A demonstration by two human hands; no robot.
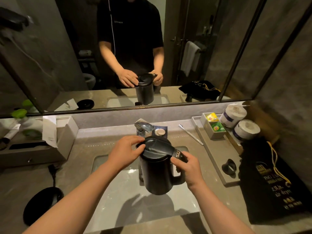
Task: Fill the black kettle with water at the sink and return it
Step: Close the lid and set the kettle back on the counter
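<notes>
The black kettle hangs upright in the air over the white sink basin, in front of the chrome tap. My right hand grips its handle on the right side. My left hand rests on the lid, fingers at its front edge near the spout. The lid looks closed or nearly so. The kettle's round black base lies on the counter at the lower left, its cord running back to a plug.
A grey tray at the right holds tea bags, two paper rolls and a black ring. A black hair-dryer bag lies at the far right. A toothbrush, a tissue box and a mirror are behind.
</notes>
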